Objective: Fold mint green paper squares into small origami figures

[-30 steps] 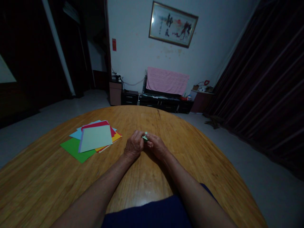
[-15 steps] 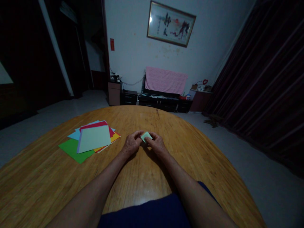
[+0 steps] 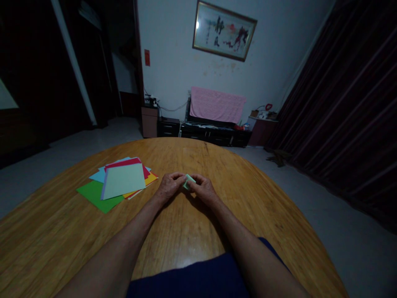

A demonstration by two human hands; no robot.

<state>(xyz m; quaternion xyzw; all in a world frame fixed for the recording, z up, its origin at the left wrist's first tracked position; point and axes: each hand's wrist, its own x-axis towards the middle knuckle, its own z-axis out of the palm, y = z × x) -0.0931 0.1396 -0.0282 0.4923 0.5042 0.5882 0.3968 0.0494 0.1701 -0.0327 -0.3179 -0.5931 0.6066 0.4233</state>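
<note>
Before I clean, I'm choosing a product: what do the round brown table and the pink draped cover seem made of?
The round brown table looks like glossy varnished wood, from its streaky grain and soft glare, though laminate is possible. The pink draped cover looks like matte fabric, perhaps towelling, as it hangs with a wavy lower edge.

Home with towel-draped television point(image 3: 217, 104)

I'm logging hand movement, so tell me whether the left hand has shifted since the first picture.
Yes, slightly: the left hand has moved to the left, nearer the stack of coloured paper lying on the table.
</note>
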